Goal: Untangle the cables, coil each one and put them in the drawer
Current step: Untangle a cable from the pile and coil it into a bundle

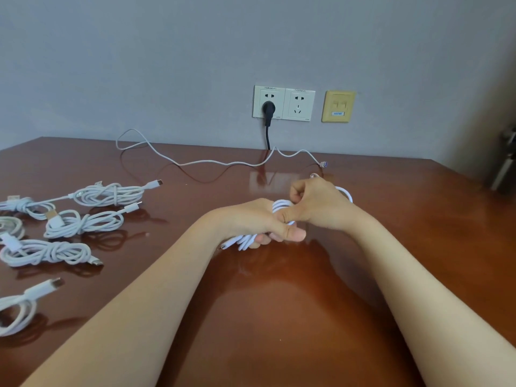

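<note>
My left hand (259,222) grips a bundle of white cable loops (245,242) above the middle of the brown table (279,303). My right hand (315,205) pinches a strand of the same cable at the top of the bundle; a loop of it shows behind that hand. Several coiled white cables lie at the left: one at the back (109,194), one below it (83,223), another nearer (47,252), and one at the front left edge (19,308). One loose white cable (212,163) trails uncoiled along the back of the table. No drawer is in view.
On the wall behind the table are two white sockets (283,103), one with a black plug (268,110) whose cord drops behind the table, and a yellow data outlet (337,106). A metal object (505,163) stands at the right edge.
</note>
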`<action>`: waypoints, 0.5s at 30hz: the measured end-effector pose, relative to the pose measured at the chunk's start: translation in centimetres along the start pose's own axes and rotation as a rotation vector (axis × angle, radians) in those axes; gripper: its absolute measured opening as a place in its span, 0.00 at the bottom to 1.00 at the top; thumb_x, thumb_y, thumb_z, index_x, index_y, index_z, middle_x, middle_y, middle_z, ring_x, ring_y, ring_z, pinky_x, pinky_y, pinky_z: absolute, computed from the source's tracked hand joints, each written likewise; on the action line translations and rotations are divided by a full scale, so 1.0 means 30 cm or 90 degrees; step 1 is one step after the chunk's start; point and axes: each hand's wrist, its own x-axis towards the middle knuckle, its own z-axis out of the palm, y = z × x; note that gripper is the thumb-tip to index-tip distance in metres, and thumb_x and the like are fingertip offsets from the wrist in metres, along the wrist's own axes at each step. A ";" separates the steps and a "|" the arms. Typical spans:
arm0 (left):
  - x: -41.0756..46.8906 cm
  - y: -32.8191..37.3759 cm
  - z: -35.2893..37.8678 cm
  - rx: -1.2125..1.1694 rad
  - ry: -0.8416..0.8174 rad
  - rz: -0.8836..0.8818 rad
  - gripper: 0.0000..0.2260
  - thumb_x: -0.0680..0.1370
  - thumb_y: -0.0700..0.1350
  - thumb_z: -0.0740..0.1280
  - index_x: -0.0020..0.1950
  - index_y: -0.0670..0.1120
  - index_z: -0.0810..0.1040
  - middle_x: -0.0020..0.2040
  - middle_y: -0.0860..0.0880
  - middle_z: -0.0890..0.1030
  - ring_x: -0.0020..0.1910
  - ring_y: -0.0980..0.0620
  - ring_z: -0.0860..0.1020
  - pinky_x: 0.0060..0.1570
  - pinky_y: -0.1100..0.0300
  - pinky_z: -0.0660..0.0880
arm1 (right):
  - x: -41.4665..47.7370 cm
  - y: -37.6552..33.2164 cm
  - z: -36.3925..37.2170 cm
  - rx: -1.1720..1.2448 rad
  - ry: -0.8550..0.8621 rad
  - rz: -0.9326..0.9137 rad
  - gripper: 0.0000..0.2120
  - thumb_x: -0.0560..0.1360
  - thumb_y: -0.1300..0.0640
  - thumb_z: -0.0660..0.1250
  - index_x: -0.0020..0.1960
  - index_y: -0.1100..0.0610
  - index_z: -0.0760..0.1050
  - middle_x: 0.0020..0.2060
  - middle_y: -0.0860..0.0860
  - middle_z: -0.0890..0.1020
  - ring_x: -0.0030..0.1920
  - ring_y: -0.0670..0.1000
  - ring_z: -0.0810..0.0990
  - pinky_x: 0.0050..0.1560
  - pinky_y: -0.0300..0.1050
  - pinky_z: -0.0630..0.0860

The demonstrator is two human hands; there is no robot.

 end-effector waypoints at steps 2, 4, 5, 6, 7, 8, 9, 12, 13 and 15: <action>0.000 -0.003 -0.004 0.013 -0.004 -0.003 0.09 0.75 0.45 0.69 0.39 0.45 0.70 0.23 0.54 0.66 0.19 0.58 0.62 0.21 0.67 0.60 | -0.006 0.011 -0.015 0.115 -0.088 0.021 0.22 0.66 0.54 0.76 0.30 0.54 0.61 0.18 0.42 0.65 0.23 0.44 0.61 0.32 0.47 0.68; -0.003 -0.005 -0.008 -0.002 -0.002 0.004 0.04 0.77 0.45 0.67 0.43 0.48 0.76 0.23 0.54 0.66 0.19 0.58 0.62 0.21 0.67 0.60 | -0.016 0.023 -0.030 0.195 -0.157 0.031 0.17 0.69 0.56 0.73 0.33 0.55 0.65 0.22 0.47 0.70 0.24 0.45 0.64 0.26 0.36 0.63; -0.005 -0.007 -0.010 -0.012 0.002 0.008 0.03 0.78 0.46 0.66 0.45 0.50 0.77 0.23 0.54 0.66 0.19 0.58 0.62 0.21 0.67 0.59 | -0.019 0.029 -0.035 0.223 -0.173 0.032 0.14 0.71 0.57 0.72 0.34 0.55 0.67 0.24 0.48 0.71 0.25 0.46 0.66 0.28 0.35 0.64; -0.007 -0.010 -0.013 -0.022 0.009 0.012 0.03 0.78 0.46 0.64 0.46 0.51 0.78 0.23 0.54 0.67 0.19 0.58 0.62 0.21 0.67 0.59 | -0.019 0.033 -0.039 0.262 -0.184 0.036 0.11 0.73 0.58 0.69 0.36 0.55 0.69 0.26 0.49 0.74 0.27 0.46 0.69 0.30 0.35 0.66; -0.007 -0.014 -0.017 -0.032 0.019 0.015 0.05 0.79 0.47 0.63 0.45 0.49 0.77 0.23 0.54 0.67 0.19 0.58 0.62 0.21 0.66 0.59 | -0.017 0.035 -0.040 0.314 -0.191 0.043 0.09 0.75 0.59 0.66 0.37 0.55 0.70 0.27 0.51 0.76 0.28 0.47 0.71 0.33 0.37 0.68; -0.006 -0.019 -0.020 -0.043 0.031 0.018 0.07 0.80 0.48 0.62 0.44 0.48 0.76 0.23 0.54 0.67 0.19 0.57 0.62 0.21 0.66 0.59 | -0.015 0.033 -0.038 0.363 -0.191 0.051 0.08 0.77 0.60 0.63 0.39 0.56 0.71 0.29 0.52 0.77 0.28 0.47 0.72 0.34 0.37 0.69; -0.005 -0.023 -0.023 -0.052 0.042 0.020 0.10 0.80 0.49 0.60 0.44 0.47 0.75 0.23 0.53 0.66 0.19 0.57 0.62 0.20 0.66 0.59 | -0.014 0.027 -0.036 0.394 -0.182 0.055 0.09 0.78 0.62 0.60 0.39 0.57 0.71 0.29 0.54 0.78 0.28 0.47 0.74 0.33 0.37 0.70; 0.005 -0.030 -0.025 -0.091 0.085 0.025 0.14 0.81 0.52 0.58 0.40 0.47 0.75 0.23 0.53 0.65 0.18 0.57 0.61 0.21 0.66 0.58 | -0.015 0.003 -0.026 0.342 -0.099 0.008 0.11 0.79 0.65 0.56 0.39 0.59 0.70 0.28 0.55 0.78 0.25 0.46 0.74 0.29 0.35 0.72; 0.008 -0.032 -0.026 -0.109 0.110 0.025 0.14 0.81 0.52 0.58 0.40 0.47 0.75 0.23 0.53 0.65 0.18 0.57 0.61 0.21 0.66 0.58 | -0.016 0.000 -0.018 0.278 -0.062 -0.019 0.12 0.79 0.63 0.56 0.38 0.59 0.70 0.28 0.54 0.78 0.26 0.47 0.74 0.32 0.36 0.72; 0.012 -0.034 -0.031 -0.140 0.162 0.022 0.14 0.81 0.52 0.58 0.41 0.46 0.74 0.22 0.53 0.64 0.18 0.56 0.61 0.22 0.66 0.58 | -0.016 0.011 -0.003 0.071 0.010 -0.061 0.15 0.80 0.55 0.56 0.37 0.59 0.71 0.27 0.51 0.78 0.29 0.48 0.74 0.40 0.41 0.71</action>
